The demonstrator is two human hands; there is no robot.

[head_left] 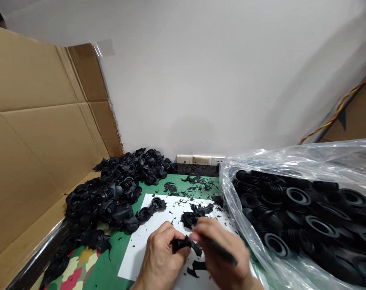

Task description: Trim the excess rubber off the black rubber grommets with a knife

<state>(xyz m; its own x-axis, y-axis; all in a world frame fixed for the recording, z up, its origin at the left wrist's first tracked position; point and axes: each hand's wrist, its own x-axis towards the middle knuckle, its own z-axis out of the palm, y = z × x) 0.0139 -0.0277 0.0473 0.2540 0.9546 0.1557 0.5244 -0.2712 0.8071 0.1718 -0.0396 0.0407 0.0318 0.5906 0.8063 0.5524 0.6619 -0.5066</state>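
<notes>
Low in the view, my left hand point(161, 251) grips a small black rubber boot point(179, 244) between thumb and fingers. Close on its right, my right hand point(225, 257) is closed around a slim tool with a black handle point(221, 253); its working end is by the boot, too blurred to make out. Both hands are over a white sheet point(139, 247). Black rubber scraps point(197, 266) lie under them, and a trimmed-looking black rubber piece point(189, 218) rests just beyond my fingers. A couple of ribbed boots point(145, 214) sit at the sheet's left edge.
A large heap of black rubber boots point(113, 201) stands left, against a cardboard box wall point(46, 133). On the right, an open clear plastic bag point(228, 189) holds many ringed black rubber parts point(276, 245). Sockets point(201, 160) line the wall behind the green tabletop point(158, 186).
</notes>
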